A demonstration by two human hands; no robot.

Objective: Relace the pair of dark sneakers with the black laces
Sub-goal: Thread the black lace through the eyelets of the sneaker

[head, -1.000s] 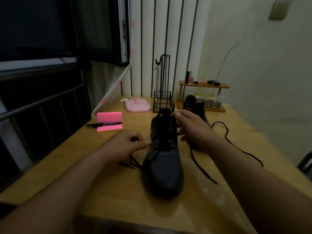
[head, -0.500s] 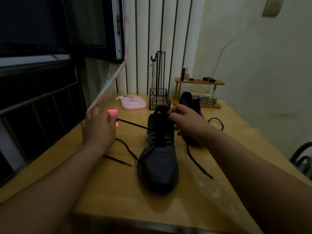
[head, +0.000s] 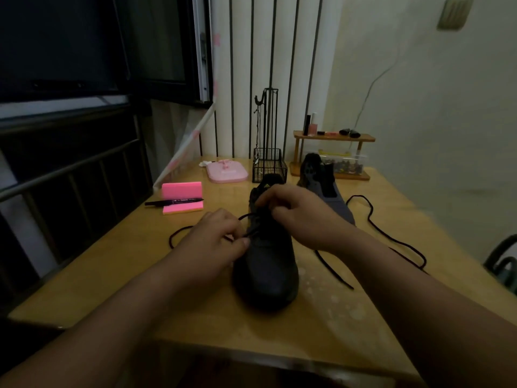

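Observation:
A dark sneaker stands in the middle of the wooden table, toe towards me. My left hand pinches a black lace at the shoe's left side; the lace loops out over the table to the left. My right hand curls over the tongue and upper eyelets and grips the shoe there. The second dark sneaker lies behind my right hand, partly hidden. Another black lace trails across the table to the right.
A pink sticky-note block with a black marker sits at the left. A pink tray, a black wire basket stand and a small wooden shelf line the back. A window with bars is at the left.
My left hand has come back from the left, where it had pulled the lace out taut, to the shoe's side. The lace now lies slack in a loop.

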